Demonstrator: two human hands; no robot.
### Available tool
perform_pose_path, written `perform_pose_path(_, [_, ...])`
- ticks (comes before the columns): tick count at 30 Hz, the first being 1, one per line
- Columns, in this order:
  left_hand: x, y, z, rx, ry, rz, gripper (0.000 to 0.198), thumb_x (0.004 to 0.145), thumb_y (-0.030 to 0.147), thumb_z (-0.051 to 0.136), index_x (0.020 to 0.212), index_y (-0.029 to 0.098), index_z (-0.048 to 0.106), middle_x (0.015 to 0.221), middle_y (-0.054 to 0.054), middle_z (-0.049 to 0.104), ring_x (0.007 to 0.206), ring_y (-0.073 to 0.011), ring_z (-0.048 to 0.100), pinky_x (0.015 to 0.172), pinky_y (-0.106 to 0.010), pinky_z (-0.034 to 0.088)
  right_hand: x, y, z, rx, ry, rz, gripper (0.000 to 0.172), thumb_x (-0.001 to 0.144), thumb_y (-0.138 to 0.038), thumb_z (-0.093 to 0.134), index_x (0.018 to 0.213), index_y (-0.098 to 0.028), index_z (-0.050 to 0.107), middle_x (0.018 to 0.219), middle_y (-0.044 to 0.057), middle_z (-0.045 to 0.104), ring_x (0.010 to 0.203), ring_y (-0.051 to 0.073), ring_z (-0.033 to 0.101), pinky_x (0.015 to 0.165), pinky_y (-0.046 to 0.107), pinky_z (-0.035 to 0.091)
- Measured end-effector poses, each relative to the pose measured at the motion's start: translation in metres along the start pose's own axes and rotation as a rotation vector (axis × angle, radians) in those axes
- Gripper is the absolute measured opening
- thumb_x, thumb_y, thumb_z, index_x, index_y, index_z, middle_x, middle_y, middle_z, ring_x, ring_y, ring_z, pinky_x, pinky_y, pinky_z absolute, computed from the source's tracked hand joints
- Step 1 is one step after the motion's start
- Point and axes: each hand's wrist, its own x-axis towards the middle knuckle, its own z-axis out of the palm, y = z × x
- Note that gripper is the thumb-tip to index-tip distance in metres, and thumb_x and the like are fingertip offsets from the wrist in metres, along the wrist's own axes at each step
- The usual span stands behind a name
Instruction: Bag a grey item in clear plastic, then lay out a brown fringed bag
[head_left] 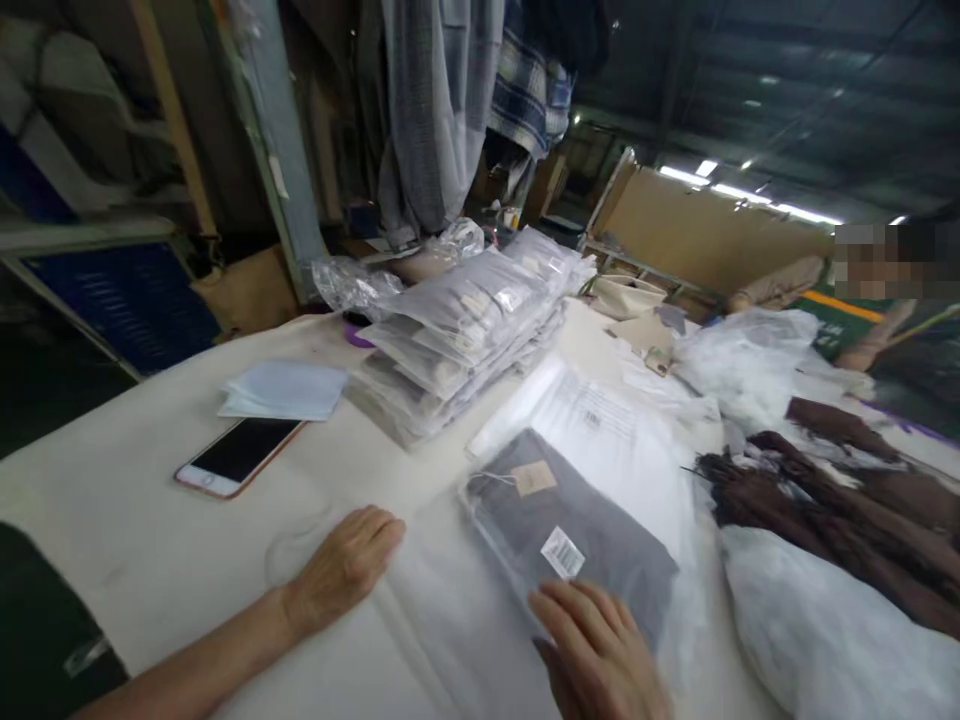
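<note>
Dim warehouse roofing with strip lights fills the upper right of the frame, and hanging clothes (435, 100) drape down at upper centre. Below them a white work table (150, 520) spreads across the lower half.

At bottom centre the left hand (345, 570) lies palm down on the bare table, fingers together and flat, holding nothing. Just right of it, at the bottom edge, the right hand (600, 650) rests open with its fingers spread on the near end of a bagged grey garment (592, 560); it presses flat rather than closing round anything.

That garment lies in clear plastic at lower centre, on top of more flat clear bags. It carries a white barcode sticker (562, 552) and a tan card tag (533, 478) on a string. The print on both is too small to read, as are the lines printed on the bag (600, 420) behind it.

A stack of bagged garments (457, 340) rises at centre. Left of it lie a folded pale cloth (285, 390) and a smartphone (238, 455), screen dark. Dark brown garments (825, 500) sprawl at right, beside crumpled plastic (750, 365). Another person's arm (862, 350) shows at the far right.
</note>
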Motion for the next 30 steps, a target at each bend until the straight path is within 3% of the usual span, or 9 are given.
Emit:
perform_pose_path(4, [-0.001, 0.002, -0.004, 0.016, 0.037, -0.011, 0.023, 0.088, 0.006, 0.035, 0.081, 0.017, 0.053, 0.067, 0.000, 0.051, 0.063, -0.0133, 0.048, 0.060, -0.025, 0.043, 0.114, 0.008, 0.021, 0.240, -0.493, -0.065, 0.061, 0.069, -0.006, 0.054, 0.127, -0.021, 0.047, 0.134, 0.007, 0.049, 0.127, 0.022, 0.037, 0.103, 0.039, 0.033])
perform_pose_path(8, [-0.006, 0.000, -0.005, 0.010, 0.111, -0.025, 0.022, 0.090, 0.007, 0.035, 0.087, 0.014, 0.055, 0.072, -0.003, 0.054, 0.068, -0.0138, 0.049, 0.064, -0.026, 0.045, 0.193, 0.005, 0.051, 0.220, -0.854, -0.169, 0.069, 0.055, -0.012, 0.072, 0.121, -0.022, 0.054, 0.125, 0.008, 0.056, 0.119, 0.024, 0.046, 0.100, 0.038, 0.034])
perform_pose_path(13, [-0.005, -0.003, -0.006, -0.106, 0.243, -0.077, 0.022, 0.087, 0.003, 0.041, 0.098, 0.013, 0.057, 0.081, -0.006, 0.057, 0.077, -0.0145, 0.052, 0.071, -0.027, 0.048, 0.224, -0.007, 0.064, 0.148, -1.102, -0.144, 0.064, 0.043, -0.016, 0.083, 0.104, -0.023, 0.064, 0.093, 0.005, 0.069, 0.095, 0.029, 0.060, 0.085, 0.043, 0.042])
perform_pose_path(16, [0.014, 0.000, -0.020, -0.192, 0.331, -0.070, 0.022, 0.083, -0.001, 0.045, 0.097, 0.010, 0.058, 0.082, -0.008, 0.058, 0.079, -0.0147, 0.053, 0.069, -0.026, 0.049, 0.230, -0.008, 0.047, 0.175, -1.193, -0.098, 0.046, 0.041, -0.016, 0.085, 0.083, -0.022, 0.068, 0.068, -0.003, 0.066, 0.082, 0.024, 0.062, 0.081, 0.038, 0.041])
perform_pose_path(19, [0.052, 0.005, -0.044, -0.265, 0.383, -0.021, 0.025, 0.080, -0.002, 0.049, 0.099, 0.012, 0.059, 0.081, -0.007, 0.059, 0.079, -0.0150, 0.055, 0.068, -0.026, 0.050, 0.232, 0.002, 0.013, 0.257, -1.255, 0.001, 0.021, 0.048, -0.018, 0.081, 0.058, -0.019, 0.063, 0.045, -0.009, 0.051, 0.056, 0.013, 0.055, 0.060, 0.025, 0.042])
perform_pose_path(22, [0.096, 0.011, -0.068, -0.356, 0.416, -0.020, 0.021, 0.081, 0.003, 0.053, 0.096, 0.017, 0.060, 0.081, -0.003, 0.061, 0.077, -0.0127, 0.057, 0.069, -0.023, 0.049, 0.225, 0.023, -0.034, 0.352, -1.182, 0.137, 0.019, 0.060, -0.023, 0.075, 0.053, -0.017, 0.057, 0.040, -0.011, 0.042, 0.043, 0.007, 0.041, 0.044, 0.020, 0.033])
perform_pose_path(25, [0.125, 0.013, -0.082, -0.630, 0.395, -0.215, 0.029, 0.082, 0.021, 0.061, 0.109, 0.023, 0.055, 0.089, -0.001, 0.064, 0.080, -0.0123, 0.059, 0.075, -0.023, 0.048, 0.200, 0.049, -0.087, 0.578, -0.928, 0.335, 0.020, 0.062, -0.031, 0.072, 0.056, -0.016, 0.059, 0.045, -0.009, 0.047, 0.045, 0.007, 0.041, 0.043, 0.019, 0.032])
perform_pose_path(27, [0.128, 0.012, -0.082, -0.979, 0.273, -0.350, 0.047, 0.080, 0.041, 0.062, 0.122, 0.026, 0.048, 0.099, -0.003, 0.065, 0.088, -0.0162, 0.060, 0.079, -0.027, 0.048, 0.172, 0.064, -0.121, 0.760, -0.675, 0.493, 0.021, 0.060, -0.034, 0.072, 0.060, -0.015, 0.064, 0.051, -0.006, 0.056, 0.048, 0.008, 0.048, 0.048, 0.020, 0.038])
perform_pose_path(30, [0.112, 0.003, -0.066, -1.544, -0.078, -0.439, 0.065, 0.076, 0.068, 0.047, 0.120, 0.020, 0.055, 0.109, -0.011, 0.065, 0.102, -0.0260, 0.058, 0.085, -0.036, 0.046, 0.120, 0.076, -0.160, 0.966, -0.187, 0.742, 0.023, 0.057, -0.036, 0.075, 0.061, -0.015, 0.068, 0.060, 0.000, 0.066, 0.053, 0.013, 0.058, 0.056, 0.024, 0.046])
